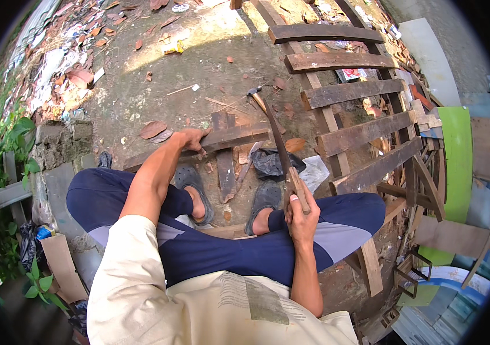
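My left hand (190,141) grips a dark wooden plank (236,135), its fingers bent over the top and side. The plank lies crosswise in front of my feet, over a shorter dark board (225,175) on the ground. In my right hand (302,215), by my right knee, is the wooden handle of what looks like a handsaw (278,135). Its long dark blade points up and away, beyond the plank's right end; the teeth cannot be made out. Past the blade's tip, a hammer (256,96) lies on the ground, its handle partly hidden.
A slatted wooden frame (357,89) stretches along the right. Black plastic (272,164) and a clear bag (314,172) lie by my right shoe. Concrete blocks (64,167) and plants flank my left side. Scrap wood and a green panel (455,161) stand farther right.
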`<action>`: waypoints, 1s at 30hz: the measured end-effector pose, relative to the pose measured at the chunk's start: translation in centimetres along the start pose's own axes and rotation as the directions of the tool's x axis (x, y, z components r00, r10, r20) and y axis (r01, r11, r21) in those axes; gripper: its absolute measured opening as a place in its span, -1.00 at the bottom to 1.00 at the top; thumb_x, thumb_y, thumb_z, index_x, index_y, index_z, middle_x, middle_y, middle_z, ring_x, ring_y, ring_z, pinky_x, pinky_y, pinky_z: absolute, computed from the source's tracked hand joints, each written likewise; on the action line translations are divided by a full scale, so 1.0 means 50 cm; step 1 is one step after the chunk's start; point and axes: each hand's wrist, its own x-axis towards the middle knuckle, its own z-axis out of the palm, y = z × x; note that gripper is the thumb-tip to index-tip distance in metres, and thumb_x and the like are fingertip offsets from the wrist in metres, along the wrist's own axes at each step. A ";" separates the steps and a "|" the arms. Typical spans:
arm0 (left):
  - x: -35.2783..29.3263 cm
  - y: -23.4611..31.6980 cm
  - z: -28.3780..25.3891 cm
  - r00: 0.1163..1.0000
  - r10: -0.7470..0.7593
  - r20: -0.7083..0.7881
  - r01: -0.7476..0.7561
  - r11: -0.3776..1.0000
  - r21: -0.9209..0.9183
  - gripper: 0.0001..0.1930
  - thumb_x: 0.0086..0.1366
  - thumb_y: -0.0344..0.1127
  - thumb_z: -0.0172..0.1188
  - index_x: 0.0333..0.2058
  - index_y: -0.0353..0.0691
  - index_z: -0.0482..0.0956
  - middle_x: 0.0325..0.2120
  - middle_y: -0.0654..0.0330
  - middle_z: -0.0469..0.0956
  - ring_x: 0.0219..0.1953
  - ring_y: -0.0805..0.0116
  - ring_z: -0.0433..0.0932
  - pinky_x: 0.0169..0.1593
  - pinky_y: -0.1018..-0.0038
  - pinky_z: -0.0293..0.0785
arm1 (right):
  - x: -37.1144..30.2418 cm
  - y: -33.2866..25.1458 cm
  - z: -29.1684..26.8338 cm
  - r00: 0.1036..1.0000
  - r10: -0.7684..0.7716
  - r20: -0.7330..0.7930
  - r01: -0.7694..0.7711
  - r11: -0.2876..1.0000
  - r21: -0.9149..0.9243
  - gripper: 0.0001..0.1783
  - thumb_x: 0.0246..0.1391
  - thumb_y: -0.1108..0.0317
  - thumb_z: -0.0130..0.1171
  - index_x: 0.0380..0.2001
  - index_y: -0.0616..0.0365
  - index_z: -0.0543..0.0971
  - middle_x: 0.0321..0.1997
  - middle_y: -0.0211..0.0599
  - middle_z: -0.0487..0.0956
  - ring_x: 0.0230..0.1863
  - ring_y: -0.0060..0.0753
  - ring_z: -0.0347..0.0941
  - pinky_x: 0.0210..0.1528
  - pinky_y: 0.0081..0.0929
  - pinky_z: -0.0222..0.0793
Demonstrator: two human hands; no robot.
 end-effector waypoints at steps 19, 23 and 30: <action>0.025 0.113 0.166 0.834 -0.430 -0.346 0.426 0.900 -0.092 -0.11 0.41 -0.11 0.24 0.56 -0.02 -0.08 0.40 -0.21 0.25 0.26 -0.18 0.51 0.25 0.06 0.51 | -0.015 -0.015 0.035 0.978 -0.203 0.051 0.209 0.933 -0.292 -0.43 0.23 0.35 0.23 0.28 0.36 0.51 0.11 0.11 0.69 0.12 -0.25 0.64 0.19 -0.38 0.47; 0.028 0.085 0.138 0.911 -0.346 -0.224 0.349 0.937 -0.026 -0.20 0.43 -0.20 0.18 0.54 -0.07 -0.02 0.29 -0.17 0.41 0.20 -0.15 0.57 0.21 0.07 0.54 | -0.027 0.000 0.008 0.983 -0.159 0.088 0.176 0.956 -0.235 -0.41 0.22 0.33 0.25 0.28 0.36 0.50 0.08 0.13 0.69 0.09 -0.17 0.67 0.16 -0.34 0.49; 0.024 0.074 0.080 0.947 -0.236 -0.217 0.262 0.960 0.098 -0.16 0.38 -0.10 0.31 0.51 0.01 0.07 0.19 -0.03 0.55 0.20 -0.07 0.57 0.20 0.08 0.55 | -0.015 0.004 -0.001 0.970 -0.236 0.055 0.241 0.917 -0.319 -0.43 0.22 0.31 0.26 0.26 0.36 0.53 0.08 0.15 0.69 0.13 -0.14 0.67 0.17 -0.36 0.50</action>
